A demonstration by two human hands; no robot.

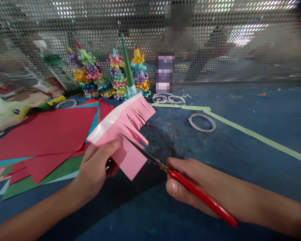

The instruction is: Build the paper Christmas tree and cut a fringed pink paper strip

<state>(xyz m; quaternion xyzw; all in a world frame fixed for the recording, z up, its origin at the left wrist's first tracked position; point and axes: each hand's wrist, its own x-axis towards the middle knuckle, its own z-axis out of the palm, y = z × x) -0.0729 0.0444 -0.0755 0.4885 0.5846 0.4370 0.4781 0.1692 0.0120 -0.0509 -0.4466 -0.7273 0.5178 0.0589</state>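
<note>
My left hand (pixel 96 164) pinches a strip of pink paper (pixel 130 157) by its lower left part, thumb on top. Thin fringes are cut along the strip's far right side, and a whitish shiny band (pixel 105 124) runs along its upper left edge. The near end of the strip is uncut. My right hand (pixel 190 184) is closed round the red handles of the scissors (pixel 203 197). Their dark blades lie across the pink paper, the tip close to the shiny band and my left thumb. Part of my left fingers is hidden under the paper.
Coloured paper sheets (pixel 47 130) lie piled at left. Behind stand fringed paper cones (pixel 117 73), a green-labelled bottle (pixel 57 70) and a phone-like blurred object (pixel 165 73) against perforated metal mesh (pixel 215 43). A pale green strip (pixel 253 132) and a tape ring (pixel 202 123) lie at right.
</note>
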